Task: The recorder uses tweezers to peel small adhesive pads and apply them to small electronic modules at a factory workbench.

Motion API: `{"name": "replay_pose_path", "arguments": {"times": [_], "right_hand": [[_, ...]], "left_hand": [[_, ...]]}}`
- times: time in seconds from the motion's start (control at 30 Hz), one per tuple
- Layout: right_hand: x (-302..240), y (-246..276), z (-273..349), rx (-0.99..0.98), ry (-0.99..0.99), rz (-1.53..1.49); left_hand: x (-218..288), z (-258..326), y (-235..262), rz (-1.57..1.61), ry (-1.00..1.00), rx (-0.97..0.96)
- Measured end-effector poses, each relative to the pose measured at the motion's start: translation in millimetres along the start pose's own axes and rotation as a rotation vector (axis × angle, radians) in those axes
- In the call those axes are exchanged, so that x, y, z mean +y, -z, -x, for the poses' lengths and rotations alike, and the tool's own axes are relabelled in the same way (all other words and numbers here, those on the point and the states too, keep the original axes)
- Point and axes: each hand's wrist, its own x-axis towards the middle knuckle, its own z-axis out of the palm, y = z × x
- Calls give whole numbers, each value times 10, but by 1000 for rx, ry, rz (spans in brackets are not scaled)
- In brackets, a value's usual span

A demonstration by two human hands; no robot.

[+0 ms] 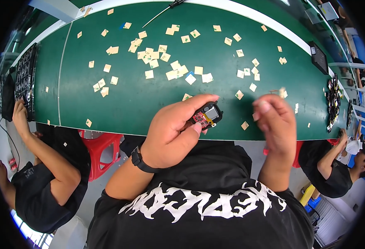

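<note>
The person's left hand point(172, 133) is curled shut around a small black device point(207, 115) with a red circuit board inside. The fingers wrap over the top and the thumb presses on the red part. The hand holds it up just above the near edge of the green bench point(128, 103), about the middle of that edge. A black watch point(140, 160) sits on the left wrist.

The right hand point(276, 124) is blurry. It is raised near the same edge, a little to the right of the device and not touching it. Its fingers look bent in, but it is too blurry to tell if they hold anything.

Many small tan paper squares point(153, 56) lie all over the bench. A red stool point(101, 149) stands under the near edge.
</note>
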Motion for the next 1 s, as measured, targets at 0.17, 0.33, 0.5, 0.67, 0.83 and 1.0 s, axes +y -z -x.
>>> {"name": "replay_pose_path", "arguments": {"times": [0.17,0.33,0.5,0.67,0.83,1.0], "right_hand": [[114,846,53,535,210,364],[364,1763,184,850,285,649],[426,2450,374,1142,335,1639],[615,3276,426,968,276,1751],[541,3651,328,1044,187,1776],[528,3924,171,985,111,1829]], "left_hand": [[9,-5,54,-284,-75,-81],[15,-44,33,-362,-145,-73],[29,-15,-37,-452,-263,-13],[200,108,-12,-569,-301,169],[249,280,709,-1049,-346,719],[435,516,1769,-1150,-214,1201]]}}
